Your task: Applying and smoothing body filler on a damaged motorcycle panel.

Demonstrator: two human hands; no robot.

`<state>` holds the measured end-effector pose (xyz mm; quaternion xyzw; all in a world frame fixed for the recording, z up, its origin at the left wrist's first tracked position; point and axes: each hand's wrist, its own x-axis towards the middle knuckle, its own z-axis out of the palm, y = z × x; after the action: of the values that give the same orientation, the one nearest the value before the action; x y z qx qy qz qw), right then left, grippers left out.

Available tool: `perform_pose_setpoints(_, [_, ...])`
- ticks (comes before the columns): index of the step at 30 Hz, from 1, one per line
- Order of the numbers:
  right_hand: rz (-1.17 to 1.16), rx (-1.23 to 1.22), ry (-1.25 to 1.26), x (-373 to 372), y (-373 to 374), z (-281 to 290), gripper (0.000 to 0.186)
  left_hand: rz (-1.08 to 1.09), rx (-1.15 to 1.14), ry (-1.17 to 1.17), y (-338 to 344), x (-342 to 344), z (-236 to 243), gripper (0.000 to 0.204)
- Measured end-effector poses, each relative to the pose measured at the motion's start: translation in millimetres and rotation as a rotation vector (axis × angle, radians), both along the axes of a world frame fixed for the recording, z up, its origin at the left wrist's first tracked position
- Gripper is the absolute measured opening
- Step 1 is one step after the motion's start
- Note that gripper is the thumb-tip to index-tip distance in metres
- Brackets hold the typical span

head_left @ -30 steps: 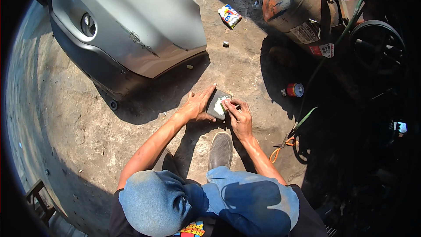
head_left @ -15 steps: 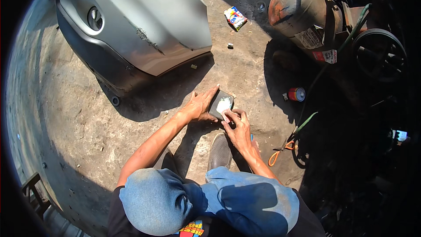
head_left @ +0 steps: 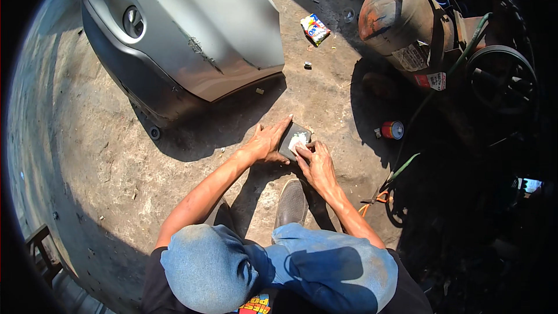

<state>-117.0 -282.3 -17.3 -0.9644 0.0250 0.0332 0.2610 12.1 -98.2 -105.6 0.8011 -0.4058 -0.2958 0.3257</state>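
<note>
A small dark, flat rectangular block lies on the ground ahead of my shoes, with a patch of white paste on top. My left hand braces its left side, the forefinger along the far corner and the thumb at the near one. At the block's right side, my right hand is closed in a pinch, fingertips down at the paste. A small pale, flat piece is in that pinch, mostly covered by the fingers. The block's underside cannot be seen.
A silver-grey car bumper with scraped paint stands ahead to the left. An air compressor tank with a wheel is at the far right. Nearby lie a red can, a colourful packet and a green hose.
My right hand has slid slightly farther forward over the paste, and less of the pale piece shows. My left hand keeps its place on the block. The whole view has shifted a little.
</note>
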Motion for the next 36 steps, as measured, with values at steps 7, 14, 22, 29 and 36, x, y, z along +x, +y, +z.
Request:
perform_pose_setpoints(7, [-0.027,-0.032,-0.034,21.2,6.3,5.1,0.025,-0.014,-0.064,0.026,4.8,2.6,-1.8,0.143])
perform_pose_setpoints(14, [-0.032,-0.052,0.001,29.0,8.1,17.5,0.022,-0.005,-0.025,0.055,2.8,4.6,2.0,0.142])
perform_pose_setpoints(22, [0.006,-0.094,-0.025,36.8,11.8,15.2,0.021,0.006,0.005,0.013,1.6,6.4,4.3,0.145])
perform_pose_setpoints(29, [-0.208,0.056,0.083,49.3,-14.7,28.0,0.025,0.003,0.008,0.036,5.1,2.7,7.6,0.145])
perform_pose_setpoints(36, [-0.152,0.104,0.26,76.1,-58.6,-10.1,0.026,0.031,-0.021,-0.007,-0.6,-0.8,8.3,0.146])
